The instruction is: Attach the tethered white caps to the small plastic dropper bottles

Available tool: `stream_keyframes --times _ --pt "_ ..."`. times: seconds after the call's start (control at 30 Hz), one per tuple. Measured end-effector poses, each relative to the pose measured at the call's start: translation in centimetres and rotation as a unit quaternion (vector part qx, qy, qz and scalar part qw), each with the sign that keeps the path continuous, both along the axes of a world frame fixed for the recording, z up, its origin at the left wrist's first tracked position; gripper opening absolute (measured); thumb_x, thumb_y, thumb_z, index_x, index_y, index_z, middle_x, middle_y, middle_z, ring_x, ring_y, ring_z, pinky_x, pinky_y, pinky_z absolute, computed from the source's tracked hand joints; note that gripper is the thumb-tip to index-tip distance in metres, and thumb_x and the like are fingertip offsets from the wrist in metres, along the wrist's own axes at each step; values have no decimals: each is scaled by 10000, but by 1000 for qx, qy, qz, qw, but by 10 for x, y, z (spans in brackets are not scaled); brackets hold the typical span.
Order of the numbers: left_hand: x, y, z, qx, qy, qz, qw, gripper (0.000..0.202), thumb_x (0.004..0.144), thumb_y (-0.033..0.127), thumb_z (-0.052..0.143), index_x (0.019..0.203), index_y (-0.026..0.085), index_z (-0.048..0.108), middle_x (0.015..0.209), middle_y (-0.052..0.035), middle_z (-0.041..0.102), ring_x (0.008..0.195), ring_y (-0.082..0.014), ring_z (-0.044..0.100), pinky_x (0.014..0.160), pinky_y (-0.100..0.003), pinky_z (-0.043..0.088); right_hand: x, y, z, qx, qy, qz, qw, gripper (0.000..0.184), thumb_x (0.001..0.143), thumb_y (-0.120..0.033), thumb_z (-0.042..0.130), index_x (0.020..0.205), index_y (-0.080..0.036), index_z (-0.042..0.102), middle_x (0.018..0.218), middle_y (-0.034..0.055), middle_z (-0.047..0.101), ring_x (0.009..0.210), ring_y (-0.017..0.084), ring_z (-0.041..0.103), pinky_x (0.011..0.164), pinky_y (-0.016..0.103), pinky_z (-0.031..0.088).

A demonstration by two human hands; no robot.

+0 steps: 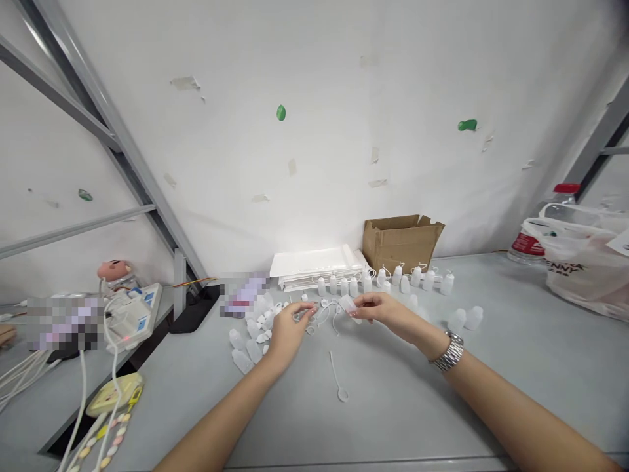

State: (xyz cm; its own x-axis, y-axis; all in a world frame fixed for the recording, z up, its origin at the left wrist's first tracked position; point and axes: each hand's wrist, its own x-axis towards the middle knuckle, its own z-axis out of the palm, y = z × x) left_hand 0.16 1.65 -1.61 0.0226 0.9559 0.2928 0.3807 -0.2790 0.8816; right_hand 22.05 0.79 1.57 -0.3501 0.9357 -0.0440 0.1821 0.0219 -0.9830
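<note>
My right hand (383, 314), with a metal watch on its wrist, grips a small translucent plastic bottle (348, 304) between thumb and fingers. To its left, my left hand (287, 331) is closed in a pinch; what lies between its fingertips is too small to make out. Thin white looped straps (336, 322) lie around and between both hands. Nearer to me, a single ring-ended strap (343, 394) rests on the grey table. Beside my left hand is a pile of loose translucent bottles (253, 350) and small white caps (268, 319).
Behind my hands stands a row of capped bottles with loops (428, 280), before a cardboard box (403, 244) and stacked white sheets (314, 263). Two bottles (474, 318) stand right. A plastic bag (584, 262) is far right; cables and a power strip (140, 314) are left.
</note>
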Motion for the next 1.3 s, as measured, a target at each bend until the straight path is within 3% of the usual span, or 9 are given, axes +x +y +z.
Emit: stream_keyframes --times 0.1,0.27,0.47,0.67,0.87,1.13,1.3 --pt "0 -4 8 -90 -175 -20 980 237 651 370 646 762 161 649 901 -100 697 894 -225 614 815 -351 429 -10 -1 -7 3 37 -40 999 192 669 -345 655 692 -160 605 584 -35 529 486 69 413 491 231 321" --pt "2 -11 15 -143 -278 -16 950 311 624 375 680 806 128 631 892 -128 702 854 -220 640 831 -364 441 -28 -9 -11 -1 118 -12 993 238 674 -374 649 722 -159 560 628 -2 607 511 96 525 554 259 415" --pt "10 -17 12 -139 -259 -39 955 266 600 365 697 721 132 650 789 -96 711 781 -213 649 771 -331 469 -47 -22 -11 24 146 -35 988 292 696 -426 628 782 -159 545 717 29 653 548 123 589 606 284 459" --pt "12 -19 9 -179 -263 -62 946 266 627 390 675 703 135 651 731 -70 702 763 -198 644 774 -315 454 -49 -22 -12 86 120 -99 984 294 768 -460 542 791 -169 578 562 -31 532 475 94 461 508 239 390" --pt "12 -18 6 -202 -283 -60 936 266 596 372 704 709 138 644 669 -50 689 680 -179 643 756 -317 447 -51 -21 -13 86 110 -63 988 306 760 -466 541 792 -171 614 604 -19 523 523 105 457 520 243 398" --pt "11 -18 6 -219 -287 -90 928 309 627 366 687 843 146 679 828 -85 712 830 -220 646 850 -357 430 -51 -21 -13 96 93 -69 989 308 757 -450 543 877 -176 622 721 8 596 555 110 497 565 263 447" --pt "9 -18 8 -242 -323 -103 909 299 632 356 689 847 148 693 880 -94 710 871 -213 641 901 -349 406 -52 -18 -20 108 49 -80 990 349 765 -467 521 912 -163 608 781 31 606 586 126 510 568 276 455"
